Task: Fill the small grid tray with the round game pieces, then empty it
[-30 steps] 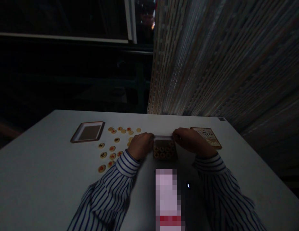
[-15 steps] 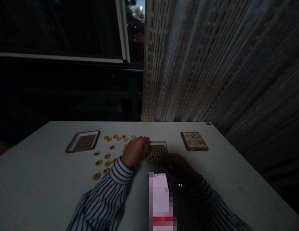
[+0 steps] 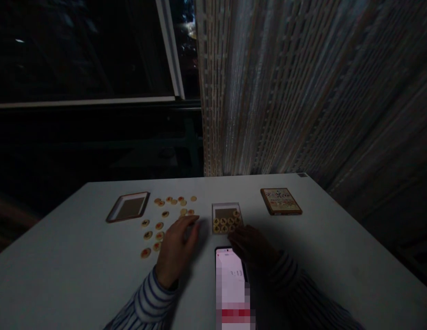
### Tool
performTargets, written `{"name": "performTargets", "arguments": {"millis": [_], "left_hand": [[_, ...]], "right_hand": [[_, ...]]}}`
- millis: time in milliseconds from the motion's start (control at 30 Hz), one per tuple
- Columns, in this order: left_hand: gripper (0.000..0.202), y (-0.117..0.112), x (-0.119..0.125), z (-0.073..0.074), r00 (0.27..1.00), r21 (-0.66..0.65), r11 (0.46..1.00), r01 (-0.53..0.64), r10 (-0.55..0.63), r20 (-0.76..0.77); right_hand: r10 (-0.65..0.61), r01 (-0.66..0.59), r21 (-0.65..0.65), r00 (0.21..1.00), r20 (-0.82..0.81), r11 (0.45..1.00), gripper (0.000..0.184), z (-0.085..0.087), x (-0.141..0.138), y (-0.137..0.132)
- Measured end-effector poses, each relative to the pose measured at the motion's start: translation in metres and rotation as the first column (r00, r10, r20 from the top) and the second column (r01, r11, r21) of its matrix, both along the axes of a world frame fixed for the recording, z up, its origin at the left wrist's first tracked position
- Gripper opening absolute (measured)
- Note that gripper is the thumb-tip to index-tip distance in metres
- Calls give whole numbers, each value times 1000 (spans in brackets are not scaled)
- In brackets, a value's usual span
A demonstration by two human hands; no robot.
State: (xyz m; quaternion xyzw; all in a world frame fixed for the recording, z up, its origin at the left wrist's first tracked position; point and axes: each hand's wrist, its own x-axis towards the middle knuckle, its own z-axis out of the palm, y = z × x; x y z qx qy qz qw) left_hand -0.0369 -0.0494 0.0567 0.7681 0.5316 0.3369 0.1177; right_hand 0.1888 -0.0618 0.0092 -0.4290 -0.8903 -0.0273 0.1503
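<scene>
- While the left hand (image 3: 177, 250) lies spread low over the surface (image 3: 337, 243), its grip is open and holds nothing. Its fingertips (image 3: 191, 220) reach the nearest of the loose discs (image 3: 158, 225), scattered at nine o'clock of the small box (image 3: 225, 212).
- The small box stands at twelve o'clock of the phone (image 3: 230, 279). Its near rows are packed with discs and its far half is bare.
- The right hand (image 3: 252, 245) is deep in shadow at the box's five o'clock corner, touching or just beside the rim. I cannot tell whether its grip is closed on a disc.
- As I judge it, a clean pick takes one disc by its edge between thumb and forefinger, the ones nearest the box first. Each should be laid flat in the bare far half so the packed rows are not jostled.
- A right hand braced on the box wall would likely keep the box from sliding.
- Bare surface between discs and box gives a straight path in from nine o'clock. The shallow tray (image 3: 129, 207) at ten o'clock and the patterned box (image 3: 281, 200) at two o'clock are well apart from it.
- The phone lies between the two wrists at six o'clock and is the likeliest thing for a sleeve to knock.
- The surface's far edge runs at twelve o'clock under the curtain (image 3: 302, 91), behind the box with some bare room between.
</scene>
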Motion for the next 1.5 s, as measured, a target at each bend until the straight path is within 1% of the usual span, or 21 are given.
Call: {"name": "performTargets", "arguments": {"millis": [67,133,233,300,400,433,500,533,600,767,900,1133,1233,1333,1500], "left_hand": [[23,-16,-5,-18,999,-3,1000,-21,21,29],[22,-29,-8,-36,1000,3,1000,-4,4,26],[22,-41,-11,-59,1000,41,999,-6,6,7],[23,-44,-12,-70,1000,69,997,21,-21,8],[23,-42,-13,-82,996,126,988,87,-89,13],[23,-40,-13,-86,994,157,982,102,-106,21],[21,-37,-14,-91,988,260,957,130,-146,43],[21,-36,-13,-92,987,293,947,133,-153,47],[19,-35,-13,-93,987,317,940,127,-150,50],[17,-36,-9,-92,989,278,958,65,-99,109],[17,-37,-7,-92,987,272,960,59,-98,129],[15,-35,-6,-93,991,285,958,42,-76,108],[15,-33,-6,-95,992,310,949,50,-82,92],[14,-31,-6,-96,993,326,943,67,-95,72],[15,-31,-5,-97,995,291,954,69,-85,44]], "right_hand": [[9,-9,-17,1000,6,1000,13,-2,0,0],[17,-16,-29,1000,12,999,14,-3,0,0],[17,-17,-26,1000,6,1000,15,-6,0,0],[6,-6,-14,1000,-12,1000,16,-8,0,0],[-1,1,12,999,-42,1000,17,-12,1,0],[2,-1,23,999,-48,1000,16,-13,1,1],[6,-3,40,998,-55,999,15,-15,2,2],[7,-5,44,998,-55,999,15,-16,2,2],[7,-5,41,999,-50,999,15,-16,3,3],[17,-16,25,999,-27,1000,18,-15,3,4],[16,-15,13,999,-50,1000,19,-14,3,5],[-6,6,-14,1000,17,1000,24,-13,2,6],[-27,27,-39,1000,8,999,24,-11,1,7],[-48,48,-95,999,-3,994,25,-8,0,6],[-49,44,-132,998,-29,990,26,-4,-1,5]]}}
